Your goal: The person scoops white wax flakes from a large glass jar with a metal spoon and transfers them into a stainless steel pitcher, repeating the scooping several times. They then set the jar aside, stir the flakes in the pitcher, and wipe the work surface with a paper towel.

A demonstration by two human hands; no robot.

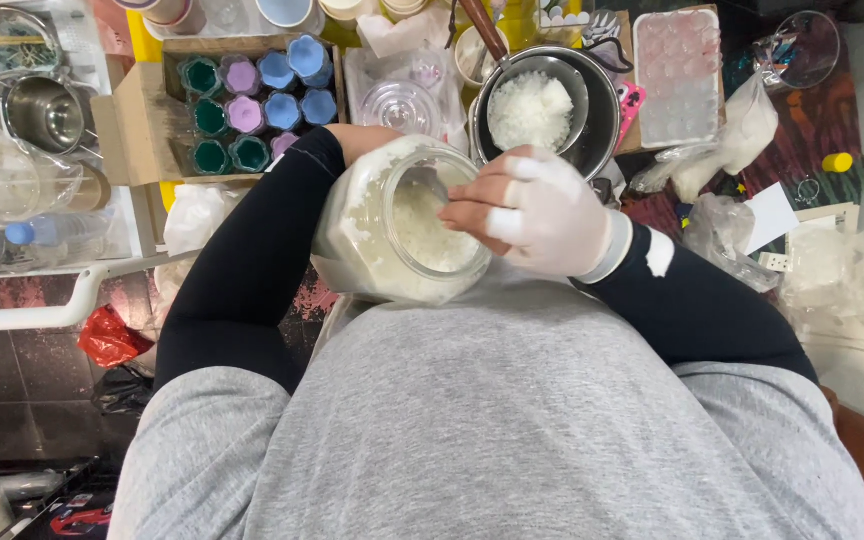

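The person cradles a large clear jar (397,225) of white flakes against the chest, tilted with its mouth turned up toward the camera. The left hand (367,138) is mostly hidden behind the jar; only the wrist shows, so its grip cannot be told, though the black-sleeved arm wraps around the jar's far side. The right hand (537,210), dusted white, is clenched around the handle of a spoon (430,183) whose bowl dips into the flakes just inside the rim. Just beyond the jar sits a metal pot (552,105) holding a strainer heaped with the same white flakes. A cardboard box (137,125) of green, purple and blue moulds stands to the left. The likely risk is spillage: the jar leans on the body rather than standing on a surface, so a slip of the hidden hand could tip flakes onto the grey shirt (512,420) or floor, and a heaped spoon could shed between jar and pot.
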